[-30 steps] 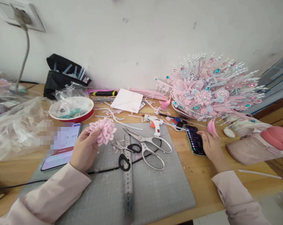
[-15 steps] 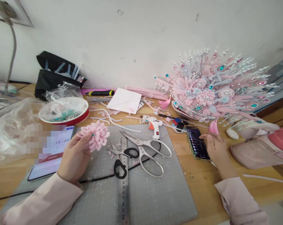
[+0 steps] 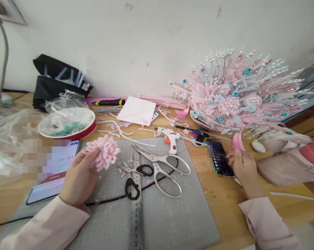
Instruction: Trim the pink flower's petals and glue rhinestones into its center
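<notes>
My left hand (image 3: 80,175) pinches a pink layered flower (image 3: 106,152) with a small teal gem at its centre, held above the left side of the grey cutting mat (image 3: 172,215). My right hand (image 3: 242,170) is at the right edge of a dark-screened phone (image 3: 219,158), fingers loosely bent and holding nothing visible. On the mat lie large silver scissors (image 3: 157,166), smaller black-handled scissors (image 3: 134,172) and a steel ruler (image 3: 136,222). A white glue gun (image 3: 173,142) rests at the mat's far edge. Under my left wrist area lies a second phone (image 3: 51,184) showing a timer.
A pink and pale-blue beaded headdress (image 3: 232,100) stands at the back right, beside a beige pouch (image 3: 279,170). A red-and-white tin (image 3: 90,126) holds beads at the left, before a black case (image 3: 49,92). A black cord (image 3: 107,199) crosses the mat.
My right hand has drawn back slightly to the right from the dark phone's screen, its fingers more bent. My left hand still holds the flower. The view has shifted slightly.
</notes>
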`<state>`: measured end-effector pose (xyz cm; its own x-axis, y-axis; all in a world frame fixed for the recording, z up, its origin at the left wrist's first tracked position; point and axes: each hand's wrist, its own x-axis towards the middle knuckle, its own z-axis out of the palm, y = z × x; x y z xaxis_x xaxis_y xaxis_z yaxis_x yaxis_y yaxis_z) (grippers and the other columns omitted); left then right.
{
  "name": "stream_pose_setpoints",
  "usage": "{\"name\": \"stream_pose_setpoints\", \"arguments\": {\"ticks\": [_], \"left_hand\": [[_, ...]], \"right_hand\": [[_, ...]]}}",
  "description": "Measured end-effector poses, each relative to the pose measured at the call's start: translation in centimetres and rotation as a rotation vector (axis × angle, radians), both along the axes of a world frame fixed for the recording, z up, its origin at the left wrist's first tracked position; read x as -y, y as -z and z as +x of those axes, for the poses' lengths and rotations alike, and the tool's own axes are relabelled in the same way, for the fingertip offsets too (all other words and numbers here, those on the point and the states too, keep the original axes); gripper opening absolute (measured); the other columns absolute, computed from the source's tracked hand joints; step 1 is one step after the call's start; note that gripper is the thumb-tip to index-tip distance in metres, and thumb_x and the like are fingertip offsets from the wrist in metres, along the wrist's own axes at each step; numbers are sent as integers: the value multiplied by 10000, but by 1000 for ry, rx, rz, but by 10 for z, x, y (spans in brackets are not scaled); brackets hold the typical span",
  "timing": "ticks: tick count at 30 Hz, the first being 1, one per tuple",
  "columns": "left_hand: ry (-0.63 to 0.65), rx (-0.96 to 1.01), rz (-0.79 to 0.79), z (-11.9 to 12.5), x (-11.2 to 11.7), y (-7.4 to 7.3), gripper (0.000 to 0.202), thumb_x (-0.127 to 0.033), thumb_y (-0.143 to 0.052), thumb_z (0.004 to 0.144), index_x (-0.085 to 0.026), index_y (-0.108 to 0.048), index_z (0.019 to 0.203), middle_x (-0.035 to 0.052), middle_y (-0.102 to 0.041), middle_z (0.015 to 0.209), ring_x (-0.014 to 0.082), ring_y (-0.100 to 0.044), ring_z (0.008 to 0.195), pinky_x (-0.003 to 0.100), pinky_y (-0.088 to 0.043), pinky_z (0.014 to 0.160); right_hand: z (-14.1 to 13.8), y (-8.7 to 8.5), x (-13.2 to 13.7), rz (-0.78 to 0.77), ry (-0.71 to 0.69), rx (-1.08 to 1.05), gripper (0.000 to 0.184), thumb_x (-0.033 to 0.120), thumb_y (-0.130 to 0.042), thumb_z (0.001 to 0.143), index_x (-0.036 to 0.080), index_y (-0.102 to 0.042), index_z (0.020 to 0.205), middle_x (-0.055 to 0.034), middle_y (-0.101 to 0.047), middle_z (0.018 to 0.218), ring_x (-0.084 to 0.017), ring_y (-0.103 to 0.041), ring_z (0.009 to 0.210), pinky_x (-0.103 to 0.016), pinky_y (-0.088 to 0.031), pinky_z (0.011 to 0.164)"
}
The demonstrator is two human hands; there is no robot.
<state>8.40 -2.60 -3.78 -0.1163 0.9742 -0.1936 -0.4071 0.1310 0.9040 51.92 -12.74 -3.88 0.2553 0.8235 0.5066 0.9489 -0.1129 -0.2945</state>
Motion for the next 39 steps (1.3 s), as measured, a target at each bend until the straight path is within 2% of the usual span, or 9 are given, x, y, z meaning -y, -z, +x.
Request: {"name": "stream_pose_setpoints", "arguments": {"ticks": [3,7,12,16,20,24,27,34,39], "left_hand": [[-3,5,6,0,0,0,204,-286,-641,722,-191,-634,903,28,-673,991,160,-614,939,222,-507,786],[-4,-1,17,0,1,0,179,-280,-640,724,-187,-639,876,23,-678,976,148,-618,913,213,-508,771],[-16,2,9,0,2,-2,195,-293,-649,713,-182,-642,873,22,-687,951,143,-626,878,216,-509,758],[-15,12,-2,0,1,-3,220,-288,-668,691,-178,-643,881,22,-690,952,140,-628,865,207,-504,743],[-13,15,3,0,0,-1,206,-288,-672,689,-178,-645,861,19,-691,950,134,-626,867,196,-497,737],[-5,14,7,-1,0,0,206,-295,-667,694,-184,-642,866,26,-687,977,152,-622,894,226,-497,767],[-4,10,3,-1,1,-1,197,-292,-657,705,-180,-637,866,30,-685,973,155,-622,894,234,-500,773],[-4,34,-2,0,0,0,167,-263,-653,711,-179,-636,855,21,-685,952,142,-620,891,212,-500,763],[-8,23,-6,0,0,0,185,-279,-649,712,-179,-646,868,18,-683,966,139,-620,874,208,-501,750]], "right_hand": [[1,1,0,-17,-19,-11,452,368,-258,899,212,-576,619,-61,-661,609,-224,-621,708,-376,-437,729],[1,1,0,-12,-8,-41,465,358,-263,900,219,-557,569,-58,-640,557,-223,-625,703,-364,-443,712],[-1,0,0,-9,-6,-39,444,376,-274,890,216,-572,603,-70,-675,643,-221,-627,708,-367,-447,709],[-2,0,2,-2,54,-63,508,408,-244,898,224,-547,535,-53,-625,539,-216,-621,652,-363,-441,686],[-3,-2,5,-20,67,-78,507,398,-249,903,234,-513,502,-44,-622,523,-204,-613,620,-353,-444,674],[-2,-2,2,-12,62,-82,458,397,-261,896,222,-563,600,-57,-656,583,-216,-623,660,-365,-457,688],[-2,-2,-1,-1,55,-72,449,403,-244,893,208,-588,679,-89,-681,701,-229,-624,746,-388,-457,737],[4,8,-5,-32,-53,-20,447,405,-219,893,162,-595,903,-143,-654,942,-265,-563,935,-462,-417,839],[8,14,-6,-59,-57,-30,429,404,-216,894,184,-580,955,-125,-641,981,-259,-554,965,-471,-415,848]]}}
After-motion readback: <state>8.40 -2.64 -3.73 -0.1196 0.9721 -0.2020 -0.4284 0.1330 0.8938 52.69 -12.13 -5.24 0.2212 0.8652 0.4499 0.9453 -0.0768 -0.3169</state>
